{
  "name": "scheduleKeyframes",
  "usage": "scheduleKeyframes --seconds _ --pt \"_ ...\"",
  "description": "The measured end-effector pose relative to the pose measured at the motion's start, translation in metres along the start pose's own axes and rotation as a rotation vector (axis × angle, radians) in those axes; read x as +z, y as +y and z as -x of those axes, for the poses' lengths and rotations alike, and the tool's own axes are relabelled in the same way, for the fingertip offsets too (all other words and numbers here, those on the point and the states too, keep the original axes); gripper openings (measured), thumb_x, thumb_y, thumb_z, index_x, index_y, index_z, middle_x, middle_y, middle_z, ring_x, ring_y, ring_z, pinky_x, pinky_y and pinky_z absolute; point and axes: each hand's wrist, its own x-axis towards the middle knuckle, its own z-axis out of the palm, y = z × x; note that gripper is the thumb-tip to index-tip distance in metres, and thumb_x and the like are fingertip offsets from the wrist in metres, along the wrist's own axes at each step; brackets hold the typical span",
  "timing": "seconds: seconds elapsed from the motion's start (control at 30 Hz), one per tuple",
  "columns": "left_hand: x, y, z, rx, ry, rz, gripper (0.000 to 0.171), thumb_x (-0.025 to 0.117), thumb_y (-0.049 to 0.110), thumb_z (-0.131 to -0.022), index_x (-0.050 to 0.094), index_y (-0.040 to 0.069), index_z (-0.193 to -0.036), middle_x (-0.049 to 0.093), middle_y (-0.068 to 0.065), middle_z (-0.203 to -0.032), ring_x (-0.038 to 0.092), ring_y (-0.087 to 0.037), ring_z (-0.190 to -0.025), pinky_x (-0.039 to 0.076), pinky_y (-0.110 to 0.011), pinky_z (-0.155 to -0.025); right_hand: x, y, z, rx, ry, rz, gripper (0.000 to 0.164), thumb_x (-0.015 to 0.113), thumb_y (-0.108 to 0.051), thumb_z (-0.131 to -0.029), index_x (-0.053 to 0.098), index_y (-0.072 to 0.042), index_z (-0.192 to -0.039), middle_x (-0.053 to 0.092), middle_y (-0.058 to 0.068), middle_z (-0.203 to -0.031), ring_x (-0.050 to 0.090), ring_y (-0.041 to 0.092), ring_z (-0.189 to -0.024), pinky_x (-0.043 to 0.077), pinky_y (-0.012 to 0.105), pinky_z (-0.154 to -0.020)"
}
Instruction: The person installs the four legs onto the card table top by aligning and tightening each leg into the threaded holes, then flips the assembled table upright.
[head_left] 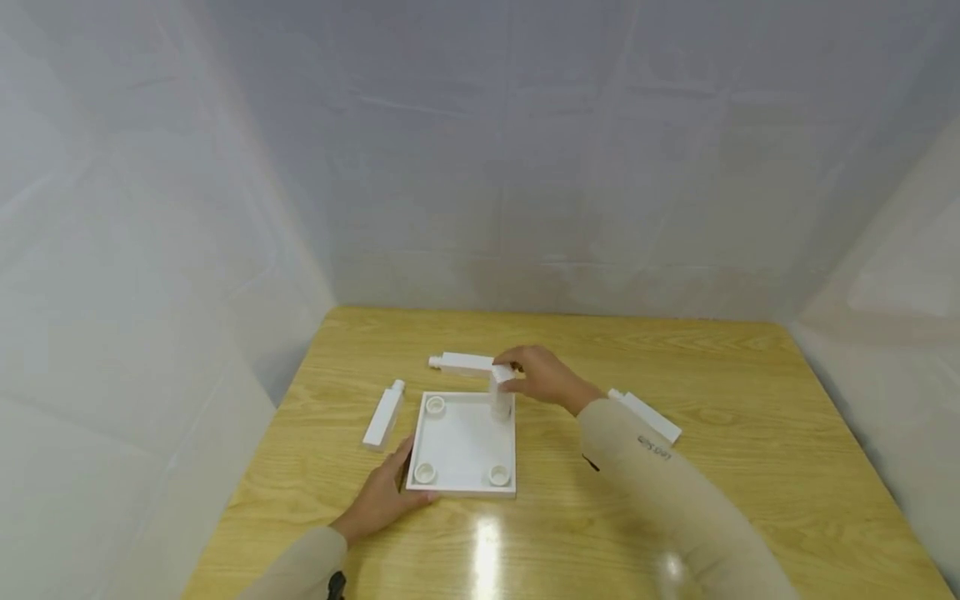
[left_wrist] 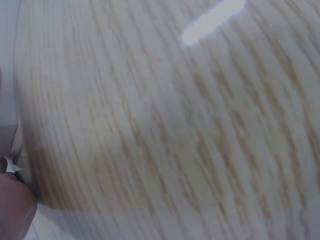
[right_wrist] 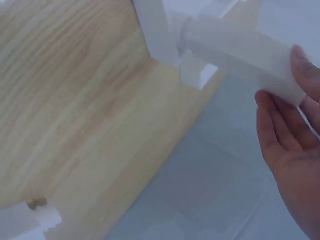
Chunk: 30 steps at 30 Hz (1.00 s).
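Observation:
A white square board [head_left: 465, 442] with a raised rim lies flat on the wooden table, round sockets showing at three of its corners. Over its far right corner a white square leg [head_left: 500, 392] stands upright, its narrow end down at the board. My right hand [head_left: 546, 377] pinches the leg's top between thumb and fingers; the right wrist view shows this leg [right_wrist: 240, 50] meeting the board. At the near left corner my left hand [head_left: 382, 500] grips the board, thumb along the front edge and fingers at the left side. Only one finger [left_wrist: 17, 205] shows low in the left wrist view.
Three more white legs lie on the table [head_left: 300, 483]: one left of the board [head_left: 384, 415], one behind it [head_left: 461, 363], and one to the right [head_left: 648, 418], beside my right forearm. White sheeting [head_left: 525, 183] hangs behind and at both sides.

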Motion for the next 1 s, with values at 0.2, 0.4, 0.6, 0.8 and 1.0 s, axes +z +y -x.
scheduleKeyframes --seconds 0.2,0.4,0.6,0.8,1.0 --pt "-0.001 -0.001 0.0 -0.007 -0.001 -0.005 0.106 0.083 0.039 -0.073 0.021 0.006 -0.153 0.026 -0.019 -0.154 0.024 -0.035 -0.142 0.022 -0.048 -0.116 0.02 -0.003 0.002 0.113 0.237 -0.044 0.029 0.078 -0.028 -0.081 0.063 -0.005 -0.092 0.06 0.001 -0.078 0.053 0.013 -0.066 0.047 0.025 -0.057" --pt "-0.001 0.0 0.0 -0.001 0.005 -0.004 0.105 0.082 0.039 -0.074 0.021 0.006 -0.153 0.025 -0.021 -0.154 0.024 -0.036 -0.142 0.022 -0.051 -0.115 0.031 -0.007 0.002 0.158 0.345 -0.049 0.029 0.078 -0.026 -0.08 0.06 -0.005 -0.086 0.058 0.003 -0.075 0.053 0.014 -0.065 0.047 0.025 -0.055" --pt "0.0 0.001 -0.001 -0.016 0.004 -0.02 0.107 0.083 0.04 -0.073 0.021 0.006 -0.153 0.026 -0.02 -0.154 0.024 -0.036 -0.142 0.023 -0.05 -0.115 0.033 -0.009 0.004 0.192 0.353 -0.076 0.029 0.077 -0.027 -0.081 0.059 -0.005 -0.087 0.058 0.003 -0.076 0.054 0.014 -0.065 0.048 0.024 -0.054" --pt "0.001 0.002 -0.001 -0.015 0.007 -0.005 0.107 0.082 0.04 -0.073 0.02 0.006 -0.153 0.025 -0.02 -0.154 0.024 -0.035 -0.142 0.022 -0.049 -0.115 0.025 -0.005 0.006 0.184 0.163 -0.082 0.06 0.074 -0.043 -0.082 0.058 -0.001 -0.122 0.063 0.012 -0.112 0.061 0.025 -0.097 0.054 0.038 -0.078" --pt "0.001 0.001 0.0 0.008 0.02 -0.019 0.106 0.083 0.039 -0.073 0.022 0.004 -0.152 0.027 -0.022 -0.153 0.026 -0.037 -0.141 0.024 -0.05 -0.114 0.006 -0.001 0.003 0.012 -0.025 -0.049 0.073 0.075 -0.025 -0.085 0.039 -0.003 -0.145 0.045 0.016 -0.144 0.046 0.032 -0.129 0.04 0.047 -0.106"
